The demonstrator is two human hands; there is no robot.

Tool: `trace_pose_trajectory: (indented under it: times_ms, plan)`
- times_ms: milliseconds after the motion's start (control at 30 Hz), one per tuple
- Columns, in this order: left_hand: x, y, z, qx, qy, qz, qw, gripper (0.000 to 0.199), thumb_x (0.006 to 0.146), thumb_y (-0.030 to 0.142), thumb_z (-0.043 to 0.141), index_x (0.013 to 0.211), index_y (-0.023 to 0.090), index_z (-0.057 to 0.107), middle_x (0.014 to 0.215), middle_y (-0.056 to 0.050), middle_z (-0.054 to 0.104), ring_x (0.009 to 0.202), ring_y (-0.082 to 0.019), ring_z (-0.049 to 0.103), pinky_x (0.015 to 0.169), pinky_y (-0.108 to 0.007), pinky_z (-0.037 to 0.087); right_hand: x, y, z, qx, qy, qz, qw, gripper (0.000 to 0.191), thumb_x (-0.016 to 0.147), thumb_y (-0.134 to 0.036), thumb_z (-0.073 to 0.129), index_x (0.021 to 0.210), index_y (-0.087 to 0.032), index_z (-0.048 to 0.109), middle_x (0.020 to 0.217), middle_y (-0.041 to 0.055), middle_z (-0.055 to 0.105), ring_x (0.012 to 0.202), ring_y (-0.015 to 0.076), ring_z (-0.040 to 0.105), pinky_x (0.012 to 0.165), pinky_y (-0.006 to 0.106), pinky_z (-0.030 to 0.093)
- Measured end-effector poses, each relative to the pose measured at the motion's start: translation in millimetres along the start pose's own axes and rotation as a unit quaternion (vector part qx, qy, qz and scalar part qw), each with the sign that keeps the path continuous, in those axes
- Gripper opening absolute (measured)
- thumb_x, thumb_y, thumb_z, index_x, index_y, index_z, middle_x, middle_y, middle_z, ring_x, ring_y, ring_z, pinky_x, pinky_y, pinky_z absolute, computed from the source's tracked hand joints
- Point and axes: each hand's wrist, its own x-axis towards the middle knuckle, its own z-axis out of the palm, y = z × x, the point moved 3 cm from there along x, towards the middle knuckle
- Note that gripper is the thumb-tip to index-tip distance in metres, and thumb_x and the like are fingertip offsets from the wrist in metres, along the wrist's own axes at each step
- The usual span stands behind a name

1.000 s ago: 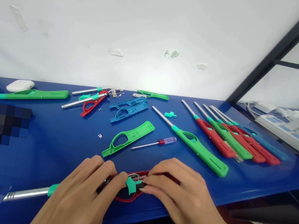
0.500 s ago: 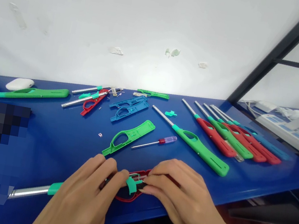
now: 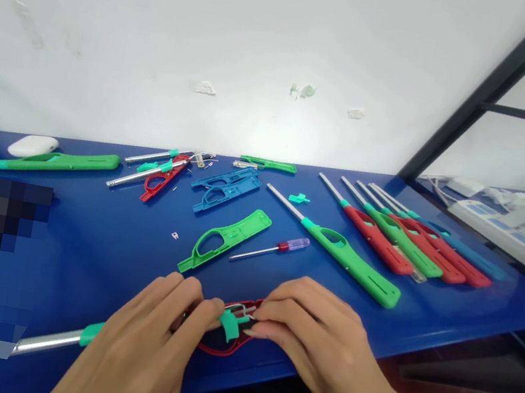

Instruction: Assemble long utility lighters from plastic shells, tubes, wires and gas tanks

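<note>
Near the front edge of the table lies an opened gas lighter, its red half-shell (image 3: 216,352) facing up and its metal tube (image 3: 48,343) pointing left. A teal trigger (image 3: 230,326) shows between my hands, with a thin wire and a dark part beside it. My left hand (image 3: 152,333) is closed on the lighter's front section, thumb and fingers pinching near the trigger. My right hand (image 3: 313,341) is closed on the handle end, fingertips pressed at the dark part. My fingers hide much of the inside.
Beyond my hands lie a green half-shell (image 3: 227,241), a screwdriver (image 3: 292,244) and a whole green lighter (image 3: 356,267). Several lighters, among them a red one (image 3: 377,238), line up at right. Blue half-shells (image 3: 230,191) and loose parts lie farther back. A power strip (image 3: 514,234) sits far right.
Almost nothing differs. The view has shifted very slightly, and both hands keep their grip on the opened lighter.
</note>
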Motion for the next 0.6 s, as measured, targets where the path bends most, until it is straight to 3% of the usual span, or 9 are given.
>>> trace_pose_trajectory:
  times_ms: [100, 300, 600]
  plan:
    - [-2, -1, 2.1, -0.015, 0.005, -0.008, 1.0, 0.043, 0.103, -0.001, 0.046, 0.135, 0.017, 0.069, 0.114, -0.009, 0.072, 0.1, -0.023, 0.068, 0.075, -0.033, 0.058, 1, 0, -1, 0.013, 0.02, -0.01, 1.0, 0.024, 0.117, -0.03, 0.061, 0.103, -0.017, 0.075, 0.094, 0.0031, 0.083, 0.084, 0.0176, 0.076, 0.079, 0.031, 0.061]
    - [-13, -3, 6.2, -0.018, -0.033, 0.007, 0.999, 0.045, 0.106, 0.004, 0.055, 0.149, 0.016, 0.062, 0.118, -0.01, 0.07, 0.11, -0.026, 0.064, 0.096, -0.041, 0.058, -3, 3, -1, 0.072, 0.033, 0.008, 0.997, 0.004, 0.11, -0.022, 0.074, 0.113, -0.018, 0.074, 0.097, -0.0007, 0.084, 0.086, 0.013, 0.076, 0.085, 0.024, 0.059]
    - [-2, 2, -2.5, 0.001, 0.009, 0.026, 1.0, 0.042, 0.099, -0.005, 0.047, 0.125, 0.013, 0.074, 0.115, -0.008, 0.076, 0.103, -0.026, 0.062, 0.096, -0.041, 0.052, -3, 6, -4, 0.158, 0.029, 0.042, 0.986, 0.01, 0.1, -0.016, 0.087, 0.106, -0.019, 0.079, 0.094, -0.0014, 0.085, 0.086, 0.0137, 0.08, 0.084, 0.022, 0.063]
